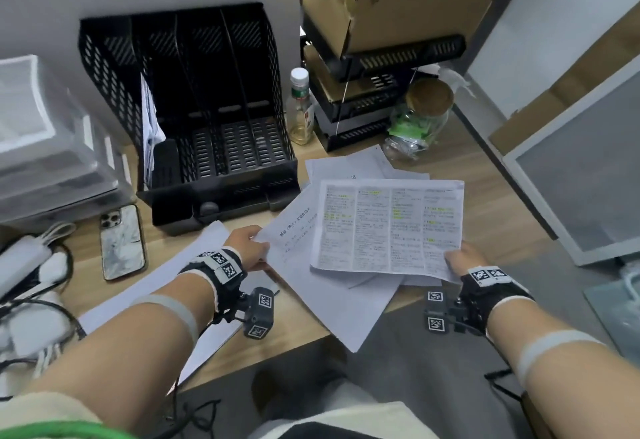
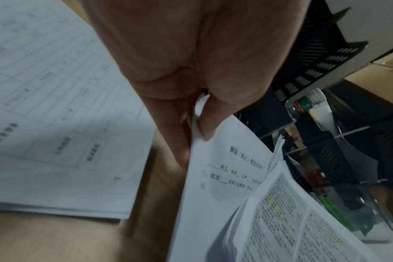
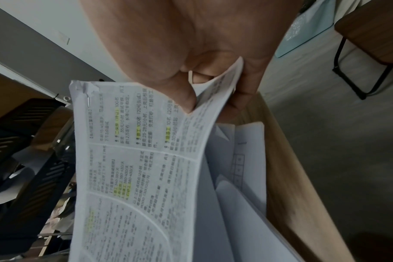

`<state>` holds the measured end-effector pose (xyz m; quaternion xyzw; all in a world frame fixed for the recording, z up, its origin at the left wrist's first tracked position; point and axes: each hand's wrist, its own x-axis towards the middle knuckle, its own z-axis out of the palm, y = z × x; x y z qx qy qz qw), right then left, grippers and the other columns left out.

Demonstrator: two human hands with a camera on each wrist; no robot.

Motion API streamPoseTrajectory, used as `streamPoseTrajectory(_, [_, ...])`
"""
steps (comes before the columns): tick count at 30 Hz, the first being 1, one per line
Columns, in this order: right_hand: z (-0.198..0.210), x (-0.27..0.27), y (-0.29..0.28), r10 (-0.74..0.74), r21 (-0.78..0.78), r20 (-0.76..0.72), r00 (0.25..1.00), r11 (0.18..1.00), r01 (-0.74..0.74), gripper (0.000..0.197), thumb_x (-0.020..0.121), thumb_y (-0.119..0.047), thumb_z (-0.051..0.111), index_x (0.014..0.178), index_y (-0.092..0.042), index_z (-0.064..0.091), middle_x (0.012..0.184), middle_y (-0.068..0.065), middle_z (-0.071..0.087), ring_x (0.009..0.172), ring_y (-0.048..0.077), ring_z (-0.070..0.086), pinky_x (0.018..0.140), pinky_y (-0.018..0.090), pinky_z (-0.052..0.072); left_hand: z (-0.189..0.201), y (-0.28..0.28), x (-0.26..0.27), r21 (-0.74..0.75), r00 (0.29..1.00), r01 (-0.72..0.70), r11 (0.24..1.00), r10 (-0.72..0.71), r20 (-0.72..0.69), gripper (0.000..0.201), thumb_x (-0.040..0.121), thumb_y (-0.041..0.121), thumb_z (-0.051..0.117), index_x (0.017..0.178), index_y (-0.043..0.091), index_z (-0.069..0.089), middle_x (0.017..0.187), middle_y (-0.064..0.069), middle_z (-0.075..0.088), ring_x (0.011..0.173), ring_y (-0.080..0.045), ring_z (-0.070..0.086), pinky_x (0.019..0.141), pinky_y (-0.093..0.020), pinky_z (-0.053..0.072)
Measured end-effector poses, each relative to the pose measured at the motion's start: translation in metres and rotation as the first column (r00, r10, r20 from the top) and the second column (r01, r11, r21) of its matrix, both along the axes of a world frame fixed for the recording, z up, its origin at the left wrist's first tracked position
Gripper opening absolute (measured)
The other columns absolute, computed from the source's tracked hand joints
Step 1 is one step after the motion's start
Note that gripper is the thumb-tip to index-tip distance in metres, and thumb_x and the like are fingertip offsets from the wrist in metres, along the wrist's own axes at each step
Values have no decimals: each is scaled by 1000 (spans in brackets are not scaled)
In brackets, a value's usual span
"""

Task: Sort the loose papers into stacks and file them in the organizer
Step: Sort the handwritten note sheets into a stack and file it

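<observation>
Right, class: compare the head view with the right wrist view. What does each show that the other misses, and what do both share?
Only the head view shows the left hand pinching a plain sheet, the phone, the bottle and papers in the black organizer's leftmost slot.

Only the right wrist view shows a staple in the highlighted sheet's corner and a dark-legged chair.

Both show the right hand gripping the highlighted sheet above the wooden desk.

Loose papers [image 1: 346, 248] between both hands [image 1: 247, 246]
</observation>
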<state>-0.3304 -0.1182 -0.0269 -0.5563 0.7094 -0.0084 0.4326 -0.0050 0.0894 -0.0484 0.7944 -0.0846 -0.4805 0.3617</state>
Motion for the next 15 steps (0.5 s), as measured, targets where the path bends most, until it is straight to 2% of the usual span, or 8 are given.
streamPoseTrajectory(1, [-1,3,0,15,2,4,1000,1000,-15,40,92,1,42,127,-5,61,132,12,61,98,21,55,70,16,42,1,4,3,-11,1000,-12,1000,12,-11,24,94,-3,54,112,9,62,94,-7,69,101,-37,72,89,-51,60])
streamPoseTrajectory(3, [-2,11,2,31,11,14,999,999,-31,42,92,0,42,129,-6,60,133,11,61,101,23,56,79,21,37,-1,14,10,-28,999,-39,999,38,-32,26,95,-5,52,115,7,64,106,-16,74,100,-37,73,89,-51,60])
streamPoseTrajectory(8, [-9,22,7,61,13,-31,998,998,-61,40,90,-4,46,127,-8,62,134,11,59,111,30,57,86,25,40,-4,37,19,-54,995,-98,994,97,-31,27,94,-5,51,114,8,64,109,-18,74,97,-36,74,89,-52,60])
streamPoseTrajectory(11, [-8,25,15,62,42,-41,997,997,-60,41,91,-2,45,130,-6,58,133,12,59,119,31,55,83,23,36,-6,50,26,-25,987,-158,987,158,-13,29,92,-9,49,112,7,63,105,-16,72,96,-36,71,87,-52,60])
streamPoseTrajectory(13, [-10,24,22,89,64,-29,996,994,-87,41,91,0,44,128,-7,59,127,10,61,110,29,56,84,24,36,-16,67,43,20,975,-212,977,210,70,32,83,-11,53,106,8,65,102,-18,72,92,-38,69,86,-54,59])
streamPoseTrajectory(15, [-13,23,29,126,73,-24,992,990,-124,39,89,-2,45,123,-9,63,122,9,63,97,24,53,85,26,38,-25,86,65,133,954,-244,961,213,211,38,74,-4,53,106,10,67,105,-23,72,94,-42,68,87,-54,58])
